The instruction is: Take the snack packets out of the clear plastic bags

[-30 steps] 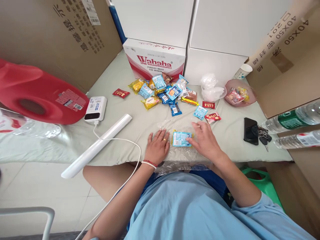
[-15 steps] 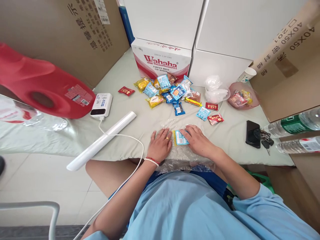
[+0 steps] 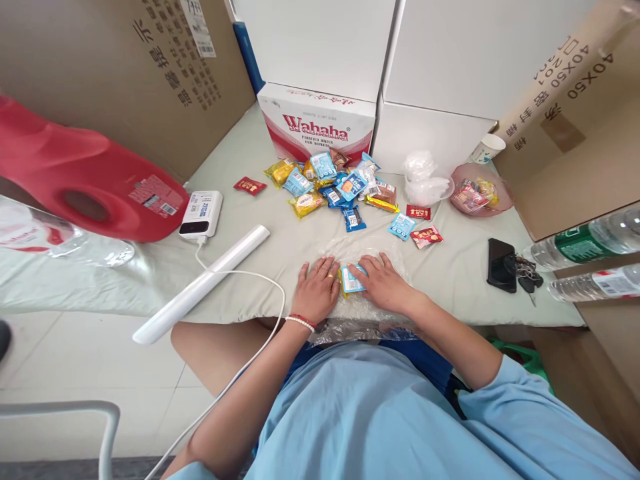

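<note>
In the head view, a clear plastic bag (image 3: 360,310) lies flat at the table's front edge, its lower part hanging over toward my lap. A small blue-and-white snack packet (image 3: 353,280) with a yellow packet (image 3: 344,285) beside it rests on or in the bag; I cannot tell which. My left hand (image 3: 316,290) lies flat, fingers spread, on the bag just left of the packets. My right hand (image 3: 384,283) is palm down with fingers apart, its thumb side over the right part of the blue packet. Both hands are open.
Beyond the hands lies a pile of wrapped snacks (image 3: 327,190) before a Wahaha box (image 3: 320,123). On the left are a power bank (image 3: 201,213), a white tube (image 3: 205,283) and a red jug (image 3: 100,173). A pink bowl (image 3: 505,190), phone (image 3: 501,265) and bottles (image 3: 595,240) stand right.
The view has shifted slightly. The blue packet and my right hand sit a little closer to my left hand; my right fingers are spread wider.
</note>
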